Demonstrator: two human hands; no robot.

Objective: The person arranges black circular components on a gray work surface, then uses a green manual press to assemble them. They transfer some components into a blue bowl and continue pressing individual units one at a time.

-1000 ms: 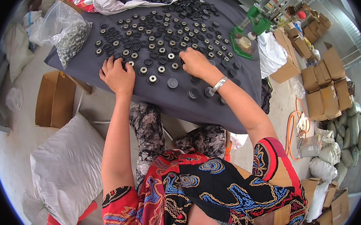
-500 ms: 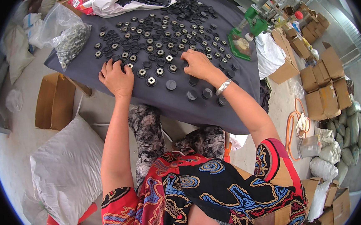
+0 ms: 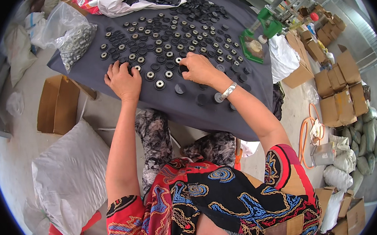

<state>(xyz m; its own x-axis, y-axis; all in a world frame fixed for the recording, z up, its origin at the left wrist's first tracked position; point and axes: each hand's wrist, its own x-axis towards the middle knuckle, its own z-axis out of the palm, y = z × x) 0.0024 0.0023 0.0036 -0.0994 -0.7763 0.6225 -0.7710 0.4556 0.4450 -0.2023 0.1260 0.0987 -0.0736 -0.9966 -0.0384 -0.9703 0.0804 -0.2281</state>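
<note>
Grey cloth-covered table (image 3: pixel 205 112): most small black round wheels (image 3: pixel 166 45) sit in rows; left hand (image 3: pixel 124 80) flat, right hand (image 3: pixel 198 68) pinching one, few loose

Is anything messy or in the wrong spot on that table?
Mostly tidy. A few plain black discs lie scattered near the cloth's front edge by the right hand, outside the neat rows of silver-centred discs.

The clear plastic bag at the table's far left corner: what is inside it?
The clear plastic bag holds a heap of small round metallic-looking parts, like the silver centres of the black discs laid out on the grey cloth. Its creased film hides the deeper contents.
</note>
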